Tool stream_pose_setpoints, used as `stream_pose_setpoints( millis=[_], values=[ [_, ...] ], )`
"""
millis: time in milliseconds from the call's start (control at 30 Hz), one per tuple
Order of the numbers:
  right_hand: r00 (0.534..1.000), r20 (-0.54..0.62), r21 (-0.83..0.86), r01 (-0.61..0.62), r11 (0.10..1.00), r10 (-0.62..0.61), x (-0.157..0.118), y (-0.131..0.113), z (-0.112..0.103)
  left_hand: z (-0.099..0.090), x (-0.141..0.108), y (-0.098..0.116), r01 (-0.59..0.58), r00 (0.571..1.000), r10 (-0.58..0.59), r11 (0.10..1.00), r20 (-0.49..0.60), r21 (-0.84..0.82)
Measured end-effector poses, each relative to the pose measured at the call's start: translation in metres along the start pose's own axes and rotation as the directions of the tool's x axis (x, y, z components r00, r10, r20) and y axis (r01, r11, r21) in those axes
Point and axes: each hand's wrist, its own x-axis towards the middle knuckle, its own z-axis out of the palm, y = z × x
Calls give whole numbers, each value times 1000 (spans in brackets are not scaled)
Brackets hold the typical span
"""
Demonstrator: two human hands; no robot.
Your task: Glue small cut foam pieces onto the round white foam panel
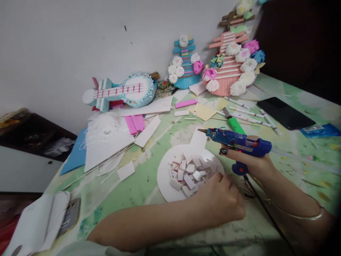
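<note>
My right hand (255, 161) grips a blue hot glue gun (239, 142), its nozzle pointing left above the table. A small red light glows on the gun's body. My left hand (222, 197) is curled closed at the right edge of a round white board (163, 181) with a straight neck. Its fingertips are turned away, so whatever they pinch is hidden. Small white cut pieces (189, 169) lie heaped on the board, some with reddish edges. Just behind the glue gun rests a green-handled cutter (236, 125).
Decorated instrument models, a light blue one (138, 89), a teal one (186, 71) and a pink one (229, 67), stand along the wall. Markers (250, 119) and a black phone (285, 113) lie at right. White sheets (106, 145) are at left. The gun's black cord (263, 206) runs toward me.
</note>
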Motion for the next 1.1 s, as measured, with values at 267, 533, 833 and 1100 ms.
stream_pose_setpoints(
  millis=[267, 533, 833, 1100],
  values=[
    [997, 72, 145, -20, 989, 9, 0, 3, 1, -33, -43, -7, -70, 960, -42, 922, -278, -381],
    [982, 185, 118, -54, 992, 31, -2, 10, 5, -30, -116, -68, 563, 448, -891, 349, -78, -749],
    [982, 123, 53, -153, 987, 146, -11, 14, 11, -8, -127, -82, 294, 261, -906, -253, 332, -922],
    [953, 302, 20, -23, 1000, 16, -6, 8, 13, -8, -127, -76, 171, 308, -890, -296, 336, -940]
  ],
)
